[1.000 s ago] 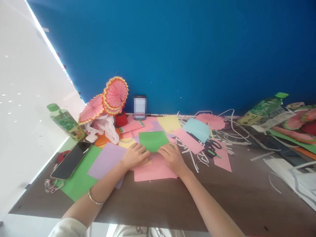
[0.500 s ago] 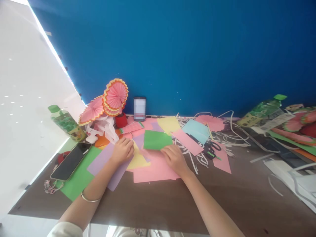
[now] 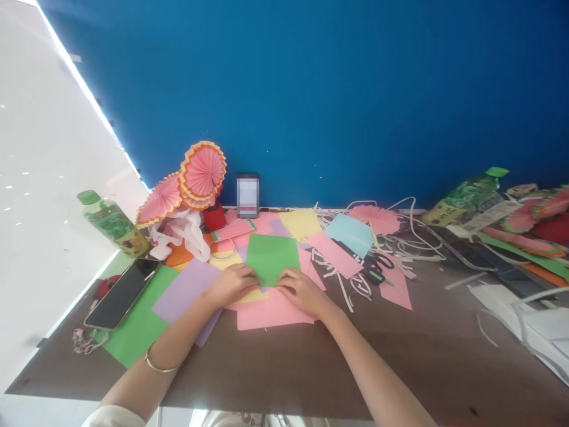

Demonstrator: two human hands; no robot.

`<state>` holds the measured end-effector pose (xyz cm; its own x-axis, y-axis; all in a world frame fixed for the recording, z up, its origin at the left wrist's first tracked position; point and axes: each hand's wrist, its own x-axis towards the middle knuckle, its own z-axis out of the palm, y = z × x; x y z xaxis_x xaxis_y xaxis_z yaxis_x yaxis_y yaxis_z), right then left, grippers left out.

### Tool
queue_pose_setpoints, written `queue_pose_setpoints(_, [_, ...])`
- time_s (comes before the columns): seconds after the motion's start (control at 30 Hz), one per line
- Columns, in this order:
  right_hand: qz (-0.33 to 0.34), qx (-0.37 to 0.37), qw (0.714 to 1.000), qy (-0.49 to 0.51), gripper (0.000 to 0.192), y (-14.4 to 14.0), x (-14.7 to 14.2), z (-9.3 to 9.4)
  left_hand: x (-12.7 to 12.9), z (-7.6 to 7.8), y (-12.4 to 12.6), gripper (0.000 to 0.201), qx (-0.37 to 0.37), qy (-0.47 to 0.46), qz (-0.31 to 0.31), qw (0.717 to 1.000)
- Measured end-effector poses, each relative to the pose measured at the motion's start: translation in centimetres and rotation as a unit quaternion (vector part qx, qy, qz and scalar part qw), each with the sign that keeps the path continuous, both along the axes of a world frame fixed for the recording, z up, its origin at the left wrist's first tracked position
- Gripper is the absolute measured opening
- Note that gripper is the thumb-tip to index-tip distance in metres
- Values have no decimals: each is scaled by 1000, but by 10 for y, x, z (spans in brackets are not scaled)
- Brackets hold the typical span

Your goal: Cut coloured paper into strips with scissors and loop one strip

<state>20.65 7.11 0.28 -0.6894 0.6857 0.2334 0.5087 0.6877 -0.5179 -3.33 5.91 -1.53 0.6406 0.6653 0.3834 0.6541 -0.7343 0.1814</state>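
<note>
A green sheet of paper (image 3: 273,255) lies over a pile of coloured paper in front of me. My left hand (image 3: 235,284) has its fingers closed at the sheet's lower left corner. At the lower right corner, my right hand (image 3: 303,292) pinches the near edge between thumb and fingers. Under my hands is pink paper (image 3: 275,311), with yellow paper (image 3: 253,295) between. A purple sheet (image 3: 184,290) lies partly beneath my left forearm.
Folded paper fans (image 3: 204,172), a bottle (image 3: 113,222) and a phone (image 3: 122,293) are on the left. Another phone (image 3: 248,196) stands against the blue wall. Scissors (image 3: 377,264), paper strips (image 3: 347,290) and a blue sheet (image 3: 349,234) lie right; a second bottle (image 3: 466,198) leans beyond.
My left hand has moved right to the green paper. The green paper now shows as a taller sheet, its near edge closer to me. My right hand has shifted slightly left and nearer.
</note>
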Motion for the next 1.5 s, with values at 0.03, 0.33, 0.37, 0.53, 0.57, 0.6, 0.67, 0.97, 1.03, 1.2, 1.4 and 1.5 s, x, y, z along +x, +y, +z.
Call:
queue_pose_setpoints(0.03, [-4, -8, 1000, 1, 22, 0, 1, 1, 0, 0, 0, 24, -4, -3, 1, 1000])
queue_pose_setpoints(0.33, [-69, -85, 994, 17, 21, 0, 0, 5, -1, 4, 0, 28, -46, -20, 41, 998])
queue_pose_setpoints(0.37, [-76, -89, 993, 18, 22, -1, 0, 5, -1, 5, 0, 29, -49, -21, 52, 997])
queue_pose_setpoints(0.53, [-95, -100, 990, 20, 27, 1, -1, 2, -4, 4, 2, 30, -47, -28, 94, 994])
queue_pose_setpoints(0.57, [-101, -100, 990, 20, 28, 1, 0, 1, -4, 4, 3, 30, -43, -27, 101, 994])
queue_pose_setpoints(0.6, [-107, -99, 989, 20, 28, 2, 0, 0, -4, 4, 3, 30, -39, -25, 107, 993])
queue_pose_setpoints(0.67, [-118, -97, 988, 19, 29, 3, 1, -2, -4, 5, 3, 31, -34, -17, 117, 992])
queue_pose_setpoints(0.97, [-145, -50, 988, -20, 33, 5, -2, -7, -5, 2, 6, 35, -3, 40, 168, 985])
queue_pose_setpoints(1.03, [-151, -36, 988, -24, 34, 4, -3, -7, -4, 2, 6, 35, 14, 65, 174, 983])
queue_pose_setpoints(1.2, [-164, -2, 985, -43, 34, 5, -5, -13, 0, 5, 2, 28, 53, 113, 187, 974])
queue_pose_setpoints(1.4, [-166, 67, 981, -73, 28, 6, -7, -22, 12, 9, -8, 20, 54, 91, 76, 991])
queue_pose_setpoints(1.5, [-176, 90, 976, -89, 27, 5, -7, -23, 23, 6, -15, 27, 13, 94, 27, 995])
